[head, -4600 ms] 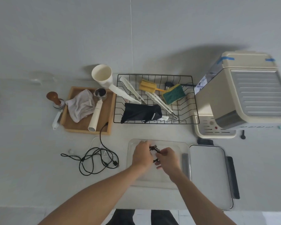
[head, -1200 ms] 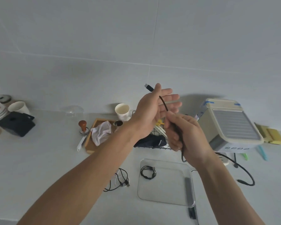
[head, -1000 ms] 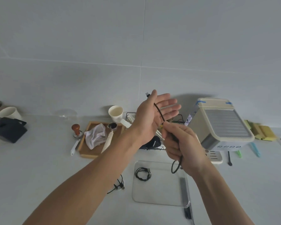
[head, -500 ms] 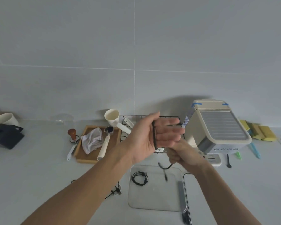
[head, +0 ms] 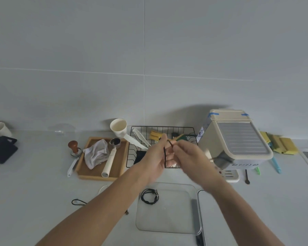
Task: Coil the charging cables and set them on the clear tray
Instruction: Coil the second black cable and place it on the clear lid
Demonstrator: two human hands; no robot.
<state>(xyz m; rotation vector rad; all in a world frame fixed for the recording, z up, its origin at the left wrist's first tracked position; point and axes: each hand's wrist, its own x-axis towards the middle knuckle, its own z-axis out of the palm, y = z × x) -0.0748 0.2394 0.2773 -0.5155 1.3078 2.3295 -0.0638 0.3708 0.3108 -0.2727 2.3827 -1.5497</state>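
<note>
Centrally, the flat clear plastic tray (head: 174, 219) is being shown lying on the counter directly below both raised hands, a coiled black cable (head: 149, 196) resting in its far-left corner. Above it, the left hand (head: 156, 161) is being held with fingers extended as a former; the thin black charging cable (head: 165, 155) is being looped upright around them. Its free end is being pinched by the right hand (head: 188, 155), just beside. Another black cable (head: 78, 202) is being left on the counter.
</note>
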